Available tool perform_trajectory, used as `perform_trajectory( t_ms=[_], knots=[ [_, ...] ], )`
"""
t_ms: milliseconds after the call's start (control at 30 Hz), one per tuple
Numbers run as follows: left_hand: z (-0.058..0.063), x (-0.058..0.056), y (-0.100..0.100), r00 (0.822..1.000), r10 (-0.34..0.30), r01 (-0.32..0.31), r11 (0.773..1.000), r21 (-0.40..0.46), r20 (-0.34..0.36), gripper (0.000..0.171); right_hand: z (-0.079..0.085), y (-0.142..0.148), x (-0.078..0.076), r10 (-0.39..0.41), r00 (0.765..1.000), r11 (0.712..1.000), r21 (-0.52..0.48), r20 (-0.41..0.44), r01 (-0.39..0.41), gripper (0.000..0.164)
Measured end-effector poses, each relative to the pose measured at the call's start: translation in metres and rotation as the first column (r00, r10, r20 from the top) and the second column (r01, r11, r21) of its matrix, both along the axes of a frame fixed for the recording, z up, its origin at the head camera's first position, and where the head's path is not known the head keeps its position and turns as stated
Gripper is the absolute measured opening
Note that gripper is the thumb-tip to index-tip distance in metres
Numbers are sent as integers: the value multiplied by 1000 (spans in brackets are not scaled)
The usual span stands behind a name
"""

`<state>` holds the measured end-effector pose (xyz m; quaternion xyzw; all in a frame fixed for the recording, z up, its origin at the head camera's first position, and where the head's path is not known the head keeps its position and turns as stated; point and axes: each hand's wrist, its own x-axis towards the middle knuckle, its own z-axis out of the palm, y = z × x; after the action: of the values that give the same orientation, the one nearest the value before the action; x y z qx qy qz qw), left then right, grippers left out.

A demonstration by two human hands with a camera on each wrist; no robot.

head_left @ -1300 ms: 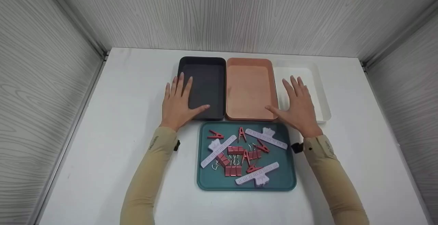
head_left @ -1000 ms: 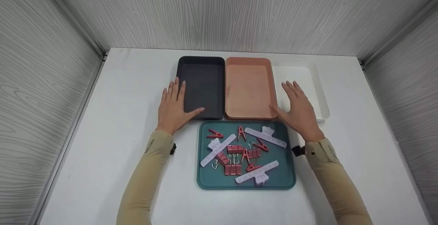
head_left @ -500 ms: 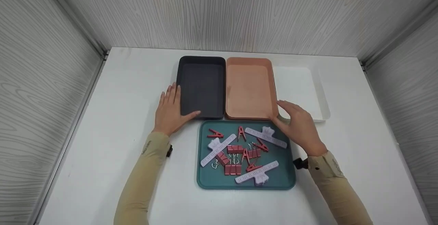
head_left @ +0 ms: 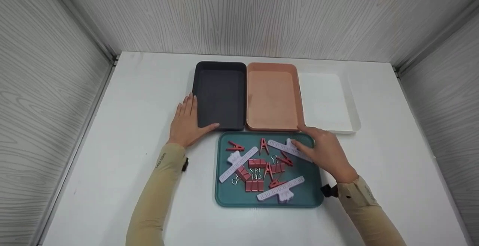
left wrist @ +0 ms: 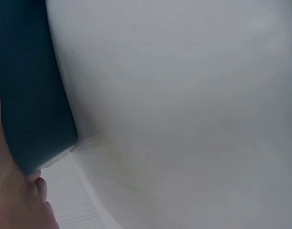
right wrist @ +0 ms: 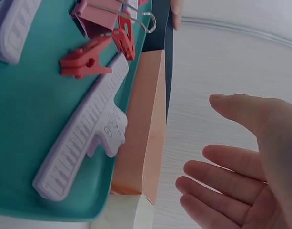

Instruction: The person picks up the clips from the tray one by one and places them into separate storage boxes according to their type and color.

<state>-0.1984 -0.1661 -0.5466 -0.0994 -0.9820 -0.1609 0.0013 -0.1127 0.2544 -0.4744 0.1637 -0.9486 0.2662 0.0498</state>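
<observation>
My left hand [head_left: 184,126] lies with straight fingers along the left rim of the black tray [head_left: 220,96], its thumb reaching over the near corner. Over the far right corner of the teal tray [head_left: 230,198], my right hand [head_left: 329,152] hovers palm down with thumb and fingers apart. It overlaps a lavender ruler-edged clip [head_left: 278,146] in the head view; the right wrist view shows that clip [right wrist: 81,131] apart from the fingers. Also on the teal tray are two more lavender clips [head_left: 239,165], several red clothespins [head_left: 264,145] and red binder clips [head_left: 255,185].
An orange tray [head_left: 275,96] stands directly right of the black one, and a white tray [head_left: 325,96] right of that. All three sit behind the teal tray on a white table [head_left: 93,163]. Grey wood-grain panels [head_left: 239,17] enclose the back and sides.
My right hand has come down toward me from the white tray to the teal tray's far right corner. My left hand has slid slightly left and nearer, onto the black tray's edge.
</observation>
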Motion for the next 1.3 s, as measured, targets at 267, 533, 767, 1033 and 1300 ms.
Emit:
perform_trajectory(
  t_ms=[267,533,767,1033,1300],
  knots=[
    [1,1,0,999,9,-9,1000,-3,38,134,-10,-4,7,26,999,999,42,37,-28,49],
    [-1,2,1,999,2,-3,1000,9,34,134,-20,-7,15,33,989,998,55,144,-42,40],
    [-1,0,1,1000,-1,2,1000,-19,30,135,-29,-9,19,49,979,996,57,198,-62,35],
    [2,0,2,999,3,-2,999,-39,43,135,-35,-11,23,55,962,996,56,266,-72,34],
    [3,0,2,999,7,-4,999,-52,46,135,-36,-14,24,68,959,993,71,274,-91,30]
  ],
)
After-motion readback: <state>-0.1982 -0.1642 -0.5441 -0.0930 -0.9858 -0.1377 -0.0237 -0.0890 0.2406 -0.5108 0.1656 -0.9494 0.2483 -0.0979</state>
